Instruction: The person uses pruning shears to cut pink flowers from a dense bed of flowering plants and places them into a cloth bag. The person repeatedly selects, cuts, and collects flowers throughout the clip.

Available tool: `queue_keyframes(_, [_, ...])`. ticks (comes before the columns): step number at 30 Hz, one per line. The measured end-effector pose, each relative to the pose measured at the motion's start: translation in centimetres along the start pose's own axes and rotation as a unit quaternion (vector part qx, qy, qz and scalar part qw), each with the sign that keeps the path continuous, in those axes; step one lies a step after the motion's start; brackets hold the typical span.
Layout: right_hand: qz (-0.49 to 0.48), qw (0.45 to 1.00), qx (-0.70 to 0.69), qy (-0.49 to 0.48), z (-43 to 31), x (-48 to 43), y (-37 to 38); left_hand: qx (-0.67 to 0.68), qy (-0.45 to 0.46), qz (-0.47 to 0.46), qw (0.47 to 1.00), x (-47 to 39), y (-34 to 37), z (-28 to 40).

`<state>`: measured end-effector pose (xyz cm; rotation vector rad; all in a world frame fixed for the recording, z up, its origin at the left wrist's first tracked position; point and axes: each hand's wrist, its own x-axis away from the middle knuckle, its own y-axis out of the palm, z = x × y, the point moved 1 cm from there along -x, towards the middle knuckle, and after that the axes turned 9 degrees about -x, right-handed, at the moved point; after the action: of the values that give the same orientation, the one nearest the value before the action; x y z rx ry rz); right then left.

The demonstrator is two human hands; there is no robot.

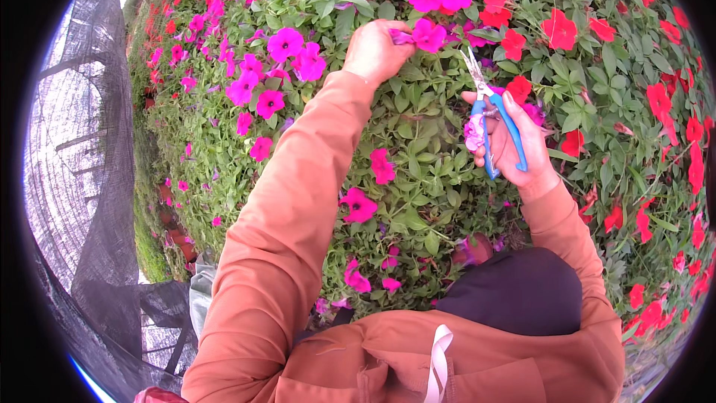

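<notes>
My left hand (377, 50) reaches into the petunias, its fingertips turned away from view. A limp purple petunia bloom (400, 37) pokes out from its fingers and appears pinched there. Just right of it an open magenta petunia (429, 36) faces up. In my right hand (523, 148) lie garden snips (506, 123) with blue handles and a coil spring. Their pointed metal blades (474, 70) stand apart, tips up, close to the magenta petunia. Against the left handle is a crumpled pink-and-white bloom (474, 132), also held in my right hand.
Red petunias (559, 29) crowd the right side, magenta ones (285, 45) the left. Terracotta pots (182, 243) show at the bed's left edge, another pot (475, 249) beside my dark-clad knee (514, 291). Dark shade netting (106, 179) hangs at far left.
</notes>
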<state>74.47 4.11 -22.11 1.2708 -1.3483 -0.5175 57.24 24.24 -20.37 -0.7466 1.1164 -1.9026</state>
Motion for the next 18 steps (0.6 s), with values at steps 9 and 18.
queue_keyframes(9, [-0.009,0.995,-0.062,0.081,1.2,-1.9,0.5,0.356,-0.135,-0.009,0.925,1.5,-1.0,-1.8])
queue_keyframes(18, [0.003,0.987,-0.11,0.117,2.1,-2.5,1.2,0.477,-0.081,-0.055,0.873,2.9,-1.8,-1.4])
